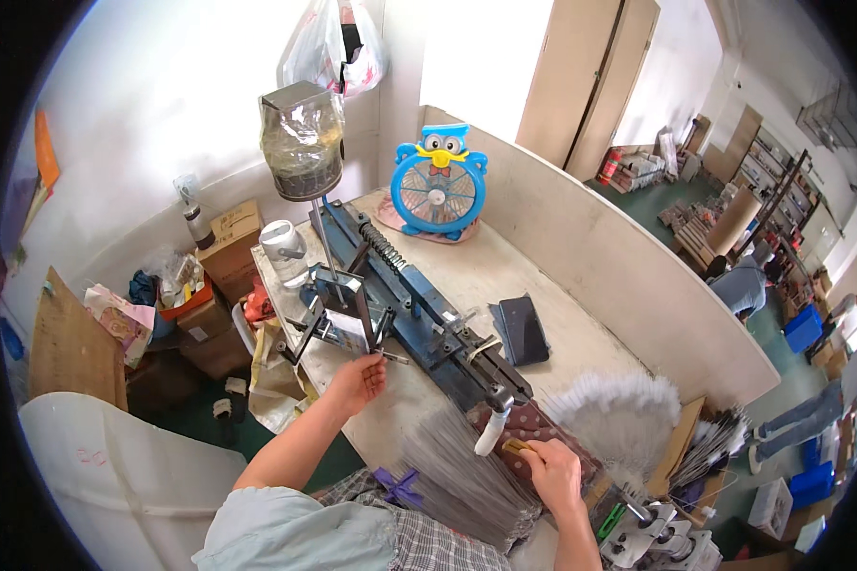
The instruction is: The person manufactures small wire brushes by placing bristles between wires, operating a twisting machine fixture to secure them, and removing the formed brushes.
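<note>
A blue metal bench machine (pixel 409 285) with a long rail and a coil spring runs across the worktable. My left hand (pixel 357 383) is closed, fingertips pinched together, beside the machine's black bracket and a thin metal rod (pixel 395 358); what it holds, if anything, is hidden. My right hand (pixel 554 474) is closed on a short yellow-brown piece (pixel 516 444), next to the machine's white-gripped lever (pixel 491 432). Below the lever lies a bundle of thin grey wires or rods (pixel 462 471). A brown dotted cloth (pixel 535 428) lies beneath my right hand.
A blue owl-shaped fan (pixel 438 190) and a dark phone (pixel 523 330) stand or lie on the table. A pale spread bundle (pixel 619 419) is at right, near a metal clamp device (pixel 657 538). A low partition (pixel 619 238) borders the table. Boxes (pixel 233 238) crowd the left.
</note>
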`<move>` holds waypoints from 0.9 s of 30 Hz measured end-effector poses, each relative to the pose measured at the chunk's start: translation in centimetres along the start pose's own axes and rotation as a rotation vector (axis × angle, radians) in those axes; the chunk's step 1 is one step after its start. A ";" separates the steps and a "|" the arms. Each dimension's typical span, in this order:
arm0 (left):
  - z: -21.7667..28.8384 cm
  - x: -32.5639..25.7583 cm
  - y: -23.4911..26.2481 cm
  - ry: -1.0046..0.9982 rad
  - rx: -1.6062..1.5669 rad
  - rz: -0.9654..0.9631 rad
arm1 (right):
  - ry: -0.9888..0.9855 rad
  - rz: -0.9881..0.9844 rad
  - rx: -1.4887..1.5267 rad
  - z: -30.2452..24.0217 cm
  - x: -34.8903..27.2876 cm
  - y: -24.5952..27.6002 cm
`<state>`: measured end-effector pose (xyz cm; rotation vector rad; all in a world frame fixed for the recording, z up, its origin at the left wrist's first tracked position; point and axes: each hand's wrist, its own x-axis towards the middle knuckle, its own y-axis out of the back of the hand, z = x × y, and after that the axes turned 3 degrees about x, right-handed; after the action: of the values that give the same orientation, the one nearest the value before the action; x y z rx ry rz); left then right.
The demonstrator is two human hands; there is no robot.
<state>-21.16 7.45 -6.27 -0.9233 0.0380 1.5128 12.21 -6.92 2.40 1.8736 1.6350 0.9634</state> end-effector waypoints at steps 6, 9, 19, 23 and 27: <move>-0.6 -0.1 -1.1 -0.007 -0.078 0.076 | 0.071 0.089 0.015 -1.6 0.2 2.2; -1.5 -0.8 -2.2 -0.170 0.041 0.083 | 0.078 0.176 -0.055 -1.9 0.0 4.2; -12.9 -8.3 -19.8 -0.046 0.370 -0.655 | -0.214 0.245 0.157 1.3 -0.8 5.9; -14.7 -7.3 -20.8 -0.132 0.379 -0.689 | -0.094 0.302 0.083 2.6 -1.8 6.1; -15.3 -7.1 -20.9 -0.183 0.429 -0.707 | -0.055 0.285 0.202 3.0 -2.0 6.4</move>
<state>3.48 -2.35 -2.41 -0.3813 -0.0867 0.8693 18.55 -9.73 4.79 2.2952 1.5079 0.8738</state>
